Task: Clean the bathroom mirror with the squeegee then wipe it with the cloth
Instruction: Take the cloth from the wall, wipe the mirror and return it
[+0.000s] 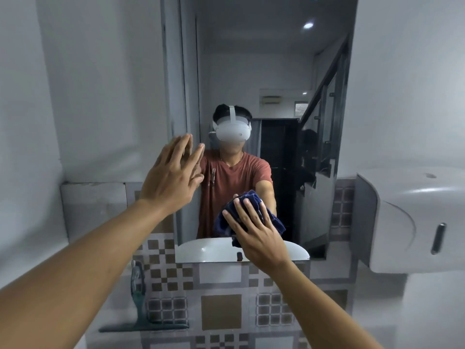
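The tall bathroom mirror (276, 71) hangs straight ahead on the wall. My right hand (254, 233) presses a bunched dark blue cloth (224, 222) flat against the lower part of the glass. My left hand (171, 177) is raised with fingers spread, its fingertips at the mirror's left edge, and it holds nothing. The green squeegee (139, 301) stands on its blade against the tiled wall at the lower left, away from both hands.
A white wall dispenser (412, 217) juts out at the right. Patterned brown and grey tiles (221, 311) cover the wall below the mirror. The mirror reflects a person with a headset and a white basin.
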Tool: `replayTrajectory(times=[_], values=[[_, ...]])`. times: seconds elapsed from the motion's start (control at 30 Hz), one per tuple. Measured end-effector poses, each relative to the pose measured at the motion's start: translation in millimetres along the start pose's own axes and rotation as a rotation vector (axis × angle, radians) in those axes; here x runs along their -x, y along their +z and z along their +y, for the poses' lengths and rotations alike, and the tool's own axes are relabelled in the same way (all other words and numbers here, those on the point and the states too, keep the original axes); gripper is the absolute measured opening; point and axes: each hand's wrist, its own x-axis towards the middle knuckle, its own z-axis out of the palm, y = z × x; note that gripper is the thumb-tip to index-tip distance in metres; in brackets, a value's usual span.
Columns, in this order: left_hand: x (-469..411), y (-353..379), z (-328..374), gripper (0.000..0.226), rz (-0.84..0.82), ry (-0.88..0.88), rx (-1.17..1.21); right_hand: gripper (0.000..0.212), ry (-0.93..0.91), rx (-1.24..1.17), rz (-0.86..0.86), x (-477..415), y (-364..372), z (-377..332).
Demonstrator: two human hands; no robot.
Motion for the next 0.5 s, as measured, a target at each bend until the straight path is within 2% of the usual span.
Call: replayTrajectory(times=[0.27,0.37,0.5], values=[[14.0,18.8,12.7,0.079,-0.029,0.015,0.013,0.066,0.262,-0.022,0.110,15.2,-9.4,52.9],[14.1,22.2,12.6,0.080,-0.026,-0.001,0.055,0.060,0.394,-0.092,0.130,25.1,-13.6,72.7],[15.3,23.5,15.7,0.079,-0.028,-0.021,0.096,0.061,0.472,-0.171,0.179,37.5,-12.9,84.7]])
